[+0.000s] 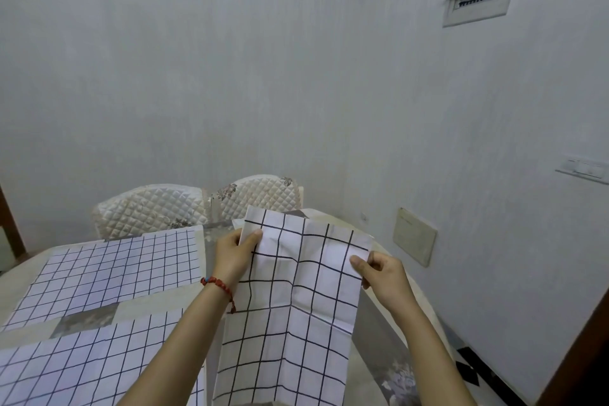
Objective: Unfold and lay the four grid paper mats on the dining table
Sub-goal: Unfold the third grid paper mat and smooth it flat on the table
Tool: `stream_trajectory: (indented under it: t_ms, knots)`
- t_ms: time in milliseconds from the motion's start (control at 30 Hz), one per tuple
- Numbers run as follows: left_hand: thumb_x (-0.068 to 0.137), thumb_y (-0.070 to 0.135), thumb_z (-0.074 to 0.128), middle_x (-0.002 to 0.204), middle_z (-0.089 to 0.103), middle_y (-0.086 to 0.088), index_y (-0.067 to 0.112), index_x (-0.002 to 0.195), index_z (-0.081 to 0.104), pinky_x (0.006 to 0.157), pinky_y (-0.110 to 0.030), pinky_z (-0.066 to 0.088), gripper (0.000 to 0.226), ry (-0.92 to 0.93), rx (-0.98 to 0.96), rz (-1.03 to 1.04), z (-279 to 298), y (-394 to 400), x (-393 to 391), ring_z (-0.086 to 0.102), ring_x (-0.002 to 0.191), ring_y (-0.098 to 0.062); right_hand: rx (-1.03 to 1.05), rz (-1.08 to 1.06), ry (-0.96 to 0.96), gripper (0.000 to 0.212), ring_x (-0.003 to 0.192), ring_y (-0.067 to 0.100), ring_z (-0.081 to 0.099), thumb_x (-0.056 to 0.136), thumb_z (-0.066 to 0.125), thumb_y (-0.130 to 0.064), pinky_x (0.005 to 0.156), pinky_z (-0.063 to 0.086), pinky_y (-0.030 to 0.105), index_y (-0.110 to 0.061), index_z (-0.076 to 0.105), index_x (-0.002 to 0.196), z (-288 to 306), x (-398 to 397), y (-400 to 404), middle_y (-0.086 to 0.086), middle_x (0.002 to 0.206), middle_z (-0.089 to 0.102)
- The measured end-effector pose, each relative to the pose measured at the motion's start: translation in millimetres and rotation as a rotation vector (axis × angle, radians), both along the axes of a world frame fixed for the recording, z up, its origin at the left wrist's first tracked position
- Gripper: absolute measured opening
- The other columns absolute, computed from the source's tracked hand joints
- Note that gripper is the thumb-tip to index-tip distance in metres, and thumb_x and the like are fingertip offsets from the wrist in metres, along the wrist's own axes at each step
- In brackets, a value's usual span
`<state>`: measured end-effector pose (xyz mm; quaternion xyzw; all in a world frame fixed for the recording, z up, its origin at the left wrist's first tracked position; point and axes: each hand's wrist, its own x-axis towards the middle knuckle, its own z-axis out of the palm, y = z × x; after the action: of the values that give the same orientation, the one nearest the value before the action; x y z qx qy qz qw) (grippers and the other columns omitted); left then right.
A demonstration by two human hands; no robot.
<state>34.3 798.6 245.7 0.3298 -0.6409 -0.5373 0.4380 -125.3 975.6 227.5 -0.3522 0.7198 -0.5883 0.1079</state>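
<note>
A creased white paper mat with a black grid (296,313) hangs partly unfolded above the right side of the dining table (155,306). My left hand (234,257) pinches its upper left edge. My right hand (382,277) pinches its upper right corner. Two other grid mats lie flat on the table's left side: one farther back (122,270), one at the near edge (89,366). A bit of white paper (238,223) shows on the table behind the held mat.
Two chairs with quilted cream covers (151,208) (263,194) stand at the table's far side. A pale wall runs close along the right, with a flat panel (413,236) low on it. Tiled floor (468,369) shows at lower right.
</note>
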Motion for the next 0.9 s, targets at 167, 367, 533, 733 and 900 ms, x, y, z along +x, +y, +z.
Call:
stream_trajectory:
  t_ms: [167,367,533,733,900]
  knots:
    - [0.087,0.012,0.058,0.091,0.065,-0.01,-0.001,0.101,0.062,0.065,-0.015,0.049,0.02,-0.038,0.022,0.061,-1,8,-2,0.057,0.084,-0.02,-0.024,0.021,-0.002,0.037,0.038,0.0,0.041,0.084,0.064,-0.025,0.05,0.036,0.015,-0.007,0.044,0.059,5,3,-1,-0.002,0.047,0.043]
    - [0.08,0.02,0.068,0.128,0.044,-0.015,0.01,0.122,0.048,0.099,-0.041,0.042,0.048,-0.244,-0.204,0.213,-11,40,-10,0.048,0.115,-0.029,-0.026,0.13,0.004,0.034,0.038,0.0,0.037,0.08,0.069,-0.021,0.045,0.033,0.01,-0.007,0.048,0.056,5,11,-11,-0.009,0.037,0.041]
    - [0.081,0.027,0.066,0.06,0.061,-0.001,0.011,0.061,0.064,0.065,-0.038,0.052,0.025,-0.184,-0.132,-0.161,-14,81,-17,0.059,0.061,-0.015,0.006,0.24,-0.036,0.034,0.04,0.002,0.04,0.079,0.069,-0.02,0.047,0.035,0.014,-0.013,0.049,0.053,1,21,-16,-0.01,0.037,0.044]
    - [0.086,0.024,0.061,0.072,0.072,-0.003,0.012,0.077,0.07,0.057,-0.026,0.057,0.017,-0.076,0.302,-0.428,-14,84,-18,0.07,0.069,-0.015,0.076,0.322,-0.071,0.033,0.044,0.005,0.043,0.074,0.074,-0.02,0.053,0.037,0.022,-0.019,0.052,0.049,-2,24,-12,-0.007,0.042,0.047]
    - [0.083,0.008,0.063,0.07,0.072,-0.006,0.007,0.077,0.07,0.057,-0.025,0.057,0.009,-0.081,0.376,-0.505,-11,81,-14,0.071,0.064,-0.013,0.17,0.326,-0.006,0.032,0.052,0.012,0.043,0.057,0.077,-0.042,0.059,0.037,0.03,-0.024,0.053,0.045,-7,25,-12,-0.008,0.045,0.05]
